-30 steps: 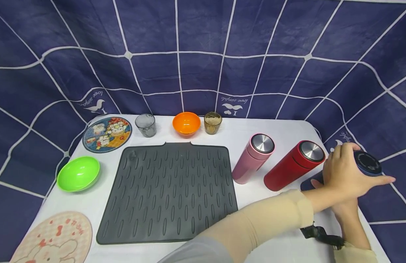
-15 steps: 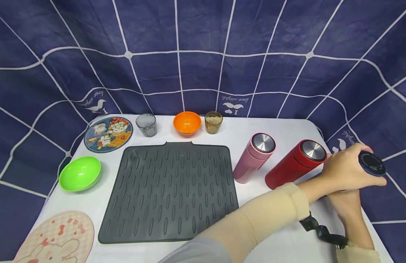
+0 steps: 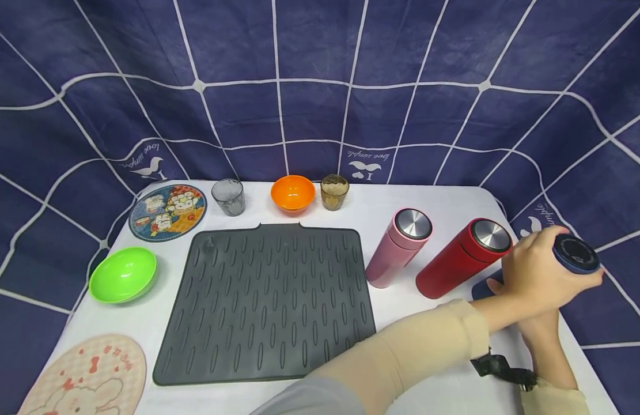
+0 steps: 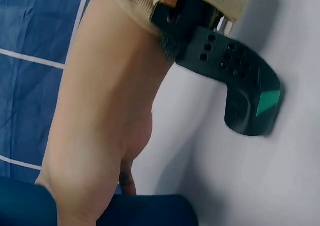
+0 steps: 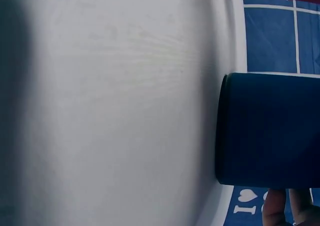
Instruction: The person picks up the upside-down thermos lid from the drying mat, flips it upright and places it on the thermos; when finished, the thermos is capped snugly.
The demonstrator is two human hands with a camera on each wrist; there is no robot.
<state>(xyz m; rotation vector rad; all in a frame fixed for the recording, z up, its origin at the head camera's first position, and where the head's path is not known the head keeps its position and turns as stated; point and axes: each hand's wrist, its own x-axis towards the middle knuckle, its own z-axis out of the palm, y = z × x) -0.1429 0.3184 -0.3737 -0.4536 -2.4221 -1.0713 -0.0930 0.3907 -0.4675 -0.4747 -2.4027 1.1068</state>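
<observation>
At the table's right side in the head view, a dark blue thermos (image 3: 481, 288) is held by both hands. My left hand (image 3: 534, 274) grips its round dark lid (image 3: 576, 254), with the thumb along the near side. Below it my right hand (image 3: 541, 321) is around the body, mostly hidden by the left hand. The right wrist view has the blue body (image 5: 270, 131) large at the right, with fingertips (image 5: 275, 206) against its lower side. In the left wrist view the right forearm (image 4: 105, 95) leads down to the blue body (image 4: 150, 211).
A red thermos (image 3: 457, 265) and a pink thermos (image 3: 394, 256) stand left of the hands. A dark grey ribbed mat (image 3: 273, 300) lies mid-table. Behind it are an orange bowl (image 3: 292, 195) and two glasses. A green bowl (image 3: 124, 275) and two round placemats lie left.
The left hand has shifted around the lid, its thumb moving in from the far right. Thermos and hands dipped and turned a little, then came back slightly left. The other objects stay put.
</observation>
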